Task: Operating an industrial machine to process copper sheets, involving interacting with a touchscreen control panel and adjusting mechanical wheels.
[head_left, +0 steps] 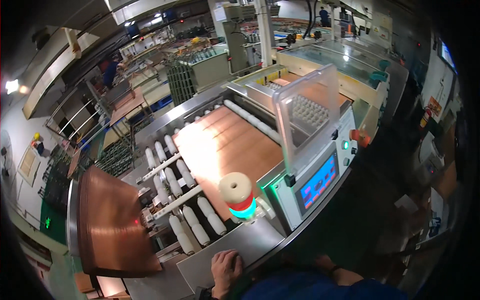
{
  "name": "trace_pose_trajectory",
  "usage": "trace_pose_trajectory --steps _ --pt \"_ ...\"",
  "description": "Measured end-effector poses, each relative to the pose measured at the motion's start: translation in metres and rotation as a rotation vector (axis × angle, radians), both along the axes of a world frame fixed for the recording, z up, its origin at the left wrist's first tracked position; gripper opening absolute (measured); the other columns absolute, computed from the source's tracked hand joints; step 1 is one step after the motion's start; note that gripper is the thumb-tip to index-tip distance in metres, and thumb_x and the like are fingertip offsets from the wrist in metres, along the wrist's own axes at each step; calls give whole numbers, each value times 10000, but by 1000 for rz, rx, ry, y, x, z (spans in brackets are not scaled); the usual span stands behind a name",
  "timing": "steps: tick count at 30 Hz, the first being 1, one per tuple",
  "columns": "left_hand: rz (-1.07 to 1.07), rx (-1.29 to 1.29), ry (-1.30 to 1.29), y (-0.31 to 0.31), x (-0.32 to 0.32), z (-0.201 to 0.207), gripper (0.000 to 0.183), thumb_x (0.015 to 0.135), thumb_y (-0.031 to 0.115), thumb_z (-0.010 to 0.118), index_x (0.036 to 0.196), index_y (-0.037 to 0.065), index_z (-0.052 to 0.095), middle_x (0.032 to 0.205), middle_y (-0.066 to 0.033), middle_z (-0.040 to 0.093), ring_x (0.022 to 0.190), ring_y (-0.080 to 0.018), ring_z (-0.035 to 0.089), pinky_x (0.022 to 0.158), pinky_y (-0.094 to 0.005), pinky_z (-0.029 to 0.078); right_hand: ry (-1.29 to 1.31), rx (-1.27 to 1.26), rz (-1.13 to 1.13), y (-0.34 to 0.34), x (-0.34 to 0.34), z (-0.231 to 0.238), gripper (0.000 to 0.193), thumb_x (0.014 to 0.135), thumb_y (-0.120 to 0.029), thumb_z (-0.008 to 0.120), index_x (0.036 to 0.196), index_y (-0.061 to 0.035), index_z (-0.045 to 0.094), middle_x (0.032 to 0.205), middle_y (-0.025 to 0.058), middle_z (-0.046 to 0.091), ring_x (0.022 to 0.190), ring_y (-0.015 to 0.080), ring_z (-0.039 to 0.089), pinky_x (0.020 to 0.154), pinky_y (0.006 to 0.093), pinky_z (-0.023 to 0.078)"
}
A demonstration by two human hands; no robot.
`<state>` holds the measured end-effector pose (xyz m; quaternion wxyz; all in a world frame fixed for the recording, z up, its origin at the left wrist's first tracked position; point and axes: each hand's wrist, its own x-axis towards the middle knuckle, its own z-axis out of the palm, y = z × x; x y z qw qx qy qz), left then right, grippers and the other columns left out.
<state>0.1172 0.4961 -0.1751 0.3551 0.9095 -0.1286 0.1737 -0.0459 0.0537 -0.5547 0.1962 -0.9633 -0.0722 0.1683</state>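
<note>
My left hand [227, 269] rests on the bare steel ledge [230, 247] at the near end of a roller conveyor, its fingers loosely curled with nothing seen in them. Down by my body, my right hand [326, 263] hangs in dim light, and its fingers are too dark to make out. Left of my left hand, a stack of copper-coloured sheets [112, 225] stands leaning in a rack. A wide copper-coloured panel [230, 142] lies flat on the conveyor ahead. White rollers [202, 215] show between the stack and the panel.
A signal light [237, 192], lit green, rises above the ledge. To its right is a control box with a lit touch screen [319, 180] and a raised clear cover [307, 107]. Dark floor [345, 235] lies beside the machine. Another person [111, 72] stands far left.
</note>
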Motion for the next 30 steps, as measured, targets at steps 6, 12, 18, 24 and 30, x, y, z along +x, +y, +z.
trace_pose_trajectory --steps 6,12,18,24,30 --pt "-22 -31 6 4 -3 -2 135 842 107 709 973 75 715 1005 -87 726 959 -309 669 894 -411 521 102 41 -193 15 19 28 228 804 -218 604 864 -59 756 888 223 720 897 420 706 839 485 587" --pt "-46 -45 11 6 -3 1 134 840 100 717 972 74 714 1000 -92 722 957 -310 666 892 -410 521 -99 -80 55 23 15 37 190 802 -213 636 865 -87 765 899 215 724 850 381 720 790 492 599" --pt "-60 -75 15 8 -1 7 129 840 95 717 967 71 715 1003 -99 721 961 -316 664 885 -413 519 -29 -155 65 17 7 17 199 804 -231 643 882 -95 765 946 188 733 883 371 719 831 452 595" --pt "-55 -78 20 11 -2 2 144 840 103 721 980 68 715 1018 -96 725 960 -313 667 895 -417 520 292 278 -604 52 29 98 208 809 -254 649 874 -89 757 916 196 724 891 368 718 834 469 579" --pt "-82 -80 2 18 -2 -4 196 821 92 726 1016 73 711 1024 -80 723 966 -295 669 900 -411 520 139 221 -281 28 27 64 297 851 -291 656 978 -46 766 1029 237 729 976 419 695 900 484 556"
